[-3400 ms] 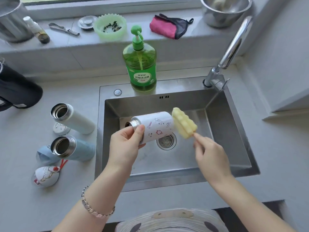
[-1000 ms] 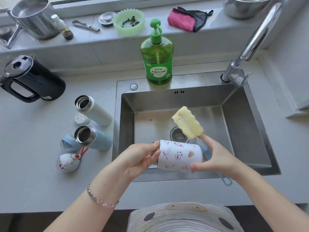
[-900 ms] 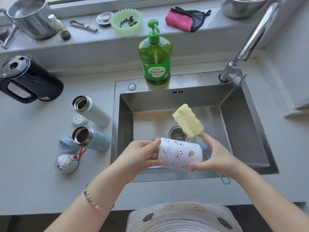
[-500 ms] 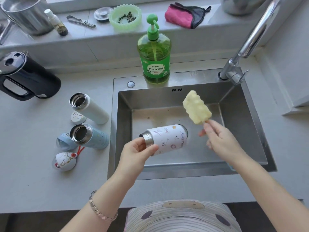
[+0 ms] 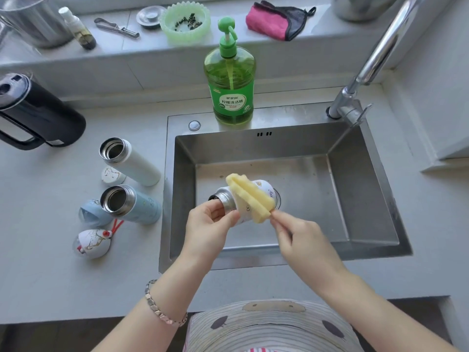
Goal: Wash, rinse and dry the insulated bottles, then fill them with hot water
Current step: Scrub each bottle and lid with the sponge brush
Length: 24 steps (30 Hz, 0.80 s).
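From the head view, the steel sink [image 5: 317, 194] fills the middle, its basin floor bare and walled on all four sides, with the rim's front edge just beyond the person's wrists. A green detergent bottle [image 5: 229, 85] stands on the rim at twelve o'clock and the faucet [image 5: 375, 54] rises at two o'clock, its spout off to that side, well apart from the hands. The left hand [image 5: 206, 224] comes in from seven o'clock, thumb and fingers curled round the steel neck of the printed bottle [image 5: 265, 189]. It holds the bottle on its side in the air above the basin, mouth toward nine o'clock and base toward three. The right hand [image 5: 302, 240] reaches in from five o'clock, fingertips pinching the base of the yellow sponge brush [image 5: 250, 198], whose handle is hidden. The sponge lies slantwise across the bottle's white, doodle-printed side, pointing to eleven o'clock. On the counter [image 5: 50, 275] at nine o'clock of the sink, just beside its rim, a white bottle [image 5: 134, 163] and a blue bottle [image 5: 137, 205] stand uncapped, steel mouths open. Three lids [image 5: 92, 243] sit close by them, and a black kettle [image 5: 38, 115] stands at ten o'clock.
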Motion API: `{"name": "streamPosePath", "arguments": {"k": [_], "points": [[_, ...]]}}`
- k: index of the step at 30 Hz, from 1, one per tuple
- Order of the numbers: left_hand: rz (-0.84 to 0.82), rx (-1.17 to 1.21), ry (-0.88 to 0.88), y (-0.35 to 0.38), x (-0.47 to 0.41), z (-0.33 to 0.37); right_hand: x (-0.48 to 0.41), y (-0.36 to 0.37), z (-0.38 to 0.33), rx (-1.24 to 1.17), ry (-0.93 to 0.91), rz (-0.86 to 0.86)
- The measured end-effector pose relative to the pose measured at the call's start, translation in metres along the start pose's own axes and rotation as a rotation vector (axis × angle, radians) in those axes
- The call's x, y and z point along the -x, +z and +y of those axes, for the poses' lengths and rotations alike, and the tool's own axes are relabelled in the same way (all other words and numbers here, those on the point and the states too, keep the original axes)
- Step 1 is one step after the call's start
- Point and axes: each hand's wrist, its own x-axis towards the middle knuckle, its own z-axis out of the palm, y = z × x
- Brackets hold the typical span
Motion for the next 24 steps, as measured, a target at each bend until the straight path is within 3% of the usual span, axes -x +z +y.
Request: {"name": "streamPosePath", "arguments": {"k": [3, 7, 11, 15, 19, 22, 24], "points": [[0.019, 0.028, 0.0, 0.001, 0.002, 0.001, -0.017, -0.005, 0.019, -0.056, 0.166, 0.074], [0.027, 0.037, -0.003, 0.002, -0.001, 0.004, 0.0, 0.008, -0.006, -0.211, 0.0, -0.022], [0.061, 0.094, -0.071, 0.001, -0.003, 0.005, -0.019, -0.001, 0.021, -0.182, 0.148, 0.109], [0.092, 0.158, -0.178, 0.001, -0.008, 0.009, 0.001, 0.013, 0.004, -0.152, -0.046, 0.033], [0.133, 0.226, -0.309, 0.002, -0.009, 0.014, -0.012, 0.01, 0.024, -0.145, 0.104, 0.139], [0.144, 0.29, -0.368, 0.001, -0.012, 0.017, 0.002, 0.017, 0.008, -0.116, -0.043, 0.059], [0.147, 0.347, -0.399, -0.001, -0.014, 0.018, 0.004, 0.014, 0.008, -0.115, -0.045, 0.052]]}}
